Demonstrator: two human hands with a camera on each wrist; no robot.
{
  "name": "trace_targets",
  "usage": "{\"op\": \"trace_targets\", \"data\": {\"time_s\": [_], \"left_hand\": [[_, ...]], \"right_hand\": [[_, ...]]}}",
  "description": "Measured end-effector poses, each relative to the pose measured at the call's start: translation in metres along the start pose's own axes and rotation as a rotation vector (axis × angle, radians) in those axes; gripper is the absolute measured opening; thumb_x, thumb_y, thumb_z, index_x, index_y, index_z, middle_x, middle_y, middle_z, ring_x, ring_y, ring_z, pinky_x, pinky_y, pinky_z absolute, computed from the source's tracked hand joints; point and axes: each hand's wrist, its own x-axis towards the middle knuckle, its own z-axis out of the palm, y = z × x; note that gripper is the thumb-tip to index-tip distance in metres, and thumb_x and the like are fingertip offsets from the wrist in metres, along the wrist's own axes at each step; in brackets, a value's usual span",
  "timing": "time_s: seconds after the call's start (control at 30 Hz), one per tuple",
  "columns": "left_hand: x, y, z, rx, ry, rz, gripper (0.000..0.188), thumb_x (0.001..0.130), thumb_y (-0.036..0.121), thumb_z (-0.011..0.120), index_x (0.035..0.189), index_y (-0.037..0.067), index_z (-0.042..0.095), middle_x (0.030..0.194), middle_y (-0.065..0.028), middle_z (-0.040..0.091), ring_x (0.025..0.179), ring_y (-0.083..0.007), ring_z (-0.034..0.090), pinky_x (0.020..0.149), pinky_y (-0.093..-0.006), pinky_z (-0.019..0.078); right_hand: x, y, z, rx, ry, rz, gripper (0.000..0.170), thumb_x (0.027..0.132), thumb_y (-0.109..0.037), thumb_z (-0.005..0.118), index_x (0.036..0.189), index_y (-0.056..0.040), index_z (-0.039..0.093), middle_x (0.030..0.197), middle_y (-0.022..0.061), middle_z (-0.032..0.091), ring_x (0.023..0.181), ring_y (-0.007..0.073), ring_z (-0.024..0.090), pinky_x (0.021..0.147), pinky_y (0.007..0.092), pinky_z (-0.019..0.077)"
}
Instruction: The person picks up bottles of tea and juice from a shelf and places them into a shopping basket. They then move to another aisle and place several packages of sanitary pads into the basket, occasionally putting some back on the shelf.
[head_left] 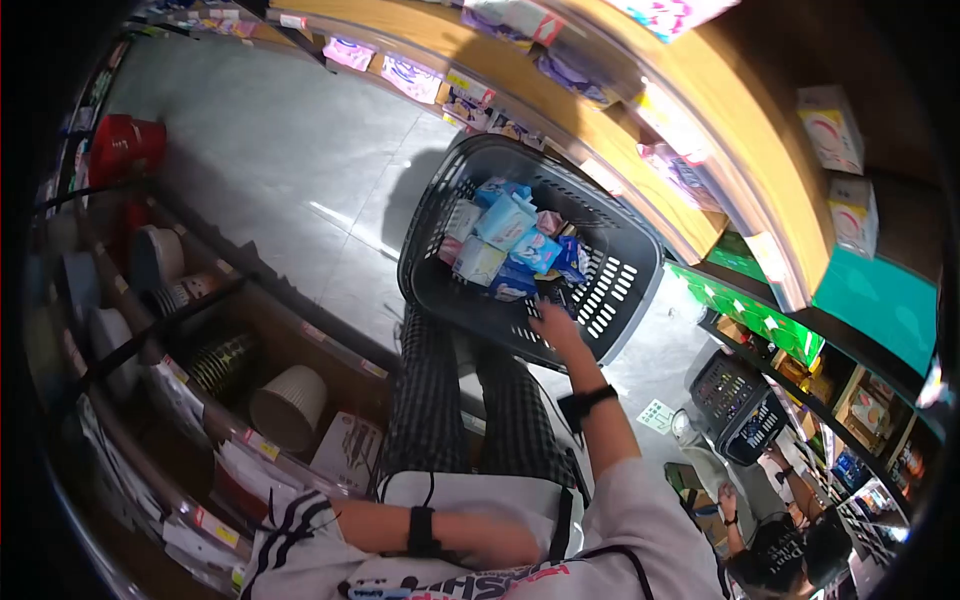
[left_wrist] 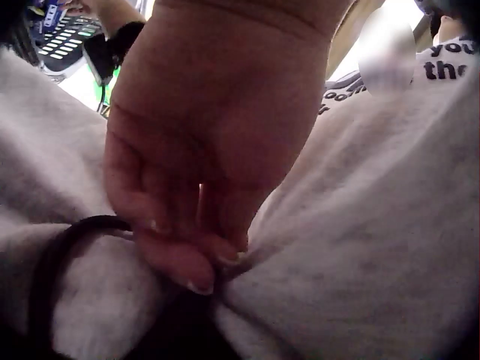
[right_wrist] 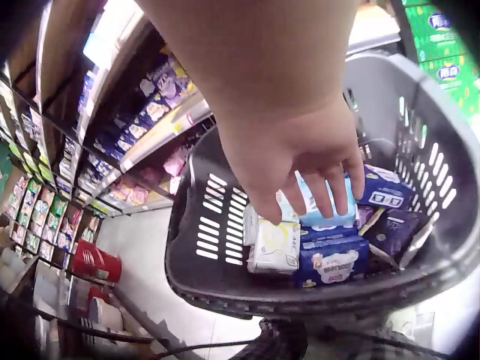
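Inside a dark grey shopping basket (head_left: 440,270) lie several soft packs and boxes: a light blue pack (head_left: 506,221), a white box (right_wrist: 273,245) with a yellow print and a dark blue pack (right_wrist: 334,259). My right hand (right_wrist: 311,169) reaches over the basket's near side with fingers extended and nothing gripped, fingertips overlapping the packs in the right wrist view. At my waist, my left hand (left_wrist: 214,142) pinches the pale shirt (left_wrist: 360,225), whose folds run to the fingertips. A black cord (left_wrist: 56,255) leads to the same spot. In the head view this hand is blurred.
Shelves with pink and purple packs (head_left: 410,78) curve along the basket's far side. To the left, a low shelf holds a ribbed beige bin (head_left: 288,408); a red tub (head_left: 127,150) stands farther off. Another person (head_left: 785,555) is at the lower right, near more baskets (head_left: 725,390).
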Motion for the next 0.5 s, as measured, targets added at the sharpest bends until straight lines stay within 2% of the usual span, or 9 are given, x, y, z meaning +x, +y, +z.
{"op": "trace_targets", "data": {"time_s": [0.07, 0.1, 0.13, 0.2, 0.23, 0.3, 0.4, 0.47, 0.5], "left_hand": [[-0.017, -0.008, -0.013, -0.013, 0.018, 0.014, 0.019, 0.073, 0.016, 0.054, 0.083, 0.005, 0.064, 0.077, -0.0155, 0.064, 0.073, -0.0332, 0.061, 0.066, -0.0419, 0.0472], [-0.024, -0.007, -0.027, -0.031, -0.073, 0.018, 0.018, 0.073, 0.015, 0.055, 0.085, 0.004, 0.063, 0.08, -0.0159, 0.064, 0.075, -0.0329, 0.061, 0.067, -0.0413, 0.0469], [-0.025, -0.018, -0.023, -0.101, 0.001, 0.105, 0.018, 0.073, 0.015, 0.055, 0.086, 0.004, 0.062, 0.081, -0.0161, 0.063, 0.075, -0.0329, 0.061, 0.067, -0.0409, 0.0468], [-0.011, -0.053, 0.015, -0.236, 0.151, 0.267, 0.02, 0.074, 0.014, 0.055, 0.089, 0.003, 0.061, 0.082, -0.0166, 0.063, 0.077, -0.0329, 0.061, 0.068, -0.0401, 0.0466], [0.0, -0.076, 0.048, -0.341, 0.276, 0.223, 0.022, 0.075, 0.016, 0.055, 0.091, 0.001, 0.058, 0.084, -0.017, 0.063, 0.078, -0.0329, 0.061, 0.069, -0.039, 0.0463], [-0.012, -0.087, 0.053, -0.365, 0.33, 0.248, 0.022, 0.075, 0.016, 0.054, 0.091, 0.002, 0.058, 0.084, -0.0168, 0.063, 0.078, -0.0328, 0.061, 0.069, -0.039, 0.0463], [-0.03, -0.093, 0.041, -0.352, 0.345, 0.263, 0.023, 0.075, 0.016, 0.054, 0.093, 0.002, 0.058, 0.084, -0.0165, 0.063, 0.078, -0.0327, 0.061, 0.069, -0.039, 0.0464], [-0.036, -0.096, 0.036, -0.342, 0.356, 0.27, 0.023, 0.075, 0.016, 0.054, 0.094, 0.003, 0.058, 0.084, -0.0163, 0.063, 0.078, -0.0326, 0.061, 0.069, -0.039, 0.0464], [-0.037, -0.097, 0.033, -0.335, 0.366, 0.271, 0.024, 0.075, 0.016, 0.054, 0.094, 0.003, 0.058, 0.084, -0.0162, 0.063, 0.078, -0.0326, 0.061, 0.069, -0.039, 0.0464]], "right_hand": [[0.068, -0.009, 0.007, 0.103, 0.075, 0.125, 0.049, 0.074, -0.034, 0.063, 0.108, -0.001, 0.054, 0.095, 0.0204, 0.06, 0.091, 0.0338, 0.058, 0.077, 0.0401, 0.0455], [0.103, -0.012, 0.02, 0.149, 0.202, 0.177, 0.055, 0.071, -0.037, 0.065, 0.109, 0.0009, 0.052, 0.094, 0.02, 0.06, 0.091, 0.0331, 0.058, 0.077, 0.0392, 0.0453], [0.135, -0.011, 0.032, 0.192, 0.33, 0.229, 0.061, 0.069, -0.039, 0.068, 0.111, 0.0027, 0.051, 0.092, 0.0197, 0.061, 0.091, 0.0323, 0.058, 0.078, 0.0383, 0.0451], [0.188, -0.008, 0.039, 0.459, 0.421, 0.156, 0.075, 0.062, -0.046, 0.072, 0.113, 0.0046, 0.049, 0.103, 0.021, 0.057, 0.101, 0.0317, 0.054, 0.084, 0.037, 0.0427], [0.208, -0.014, 0.034, 0.348, 0.53, 0.228, 0.082, 0.058, -0.049, 0.074, 0.115, 0.0044, 0.048, 0.11, 0.0219, 0.053, 0.107, 0.0316, 0.05, 0.088, 0.036, 0.0405], [0.238, -0.02, 0.023, 0.203, 0.536, 0.51, 0.101, 0.048, -0.053, 0.079, 0.121, 0.0058, 0.042, 0.125, 0.0231, 0.042, 0.12, 0.0318, 0.039, 0.096, 0.0334, 0.0349], [0.268, 0.021, 0.041, 0.304, 0.465, 0.488, 0.11, 0.049, -0.049, 0.081, 0.127, 0.0091, 0.03, 0.119, 0.0225, 0.047, 0.111, 0.0295, 0.048, 0.089, 0.0338, 0.0412], [0.277, 0.057, 0.059, 0.585, 0.393, 0.392, 0.106, 0.052, -0.042, 0.082, 0.127, 0.0097, 0.028, 0.114, 0.0212, 0.052, 0.102, 0.0272, 0.054, 0.084, 0.0339, 0.0446], [0.272, 0.044, 0.048, 0.503, 0.382, 0.466, 0.099, 0.054, -0.035, 0.083, 0.126, 0.009, 0.031, 0.109, 0.0192, 0.055, 0.097, 0.0255, 0.056, 0.08, 0.0334, 0.0458]]}}
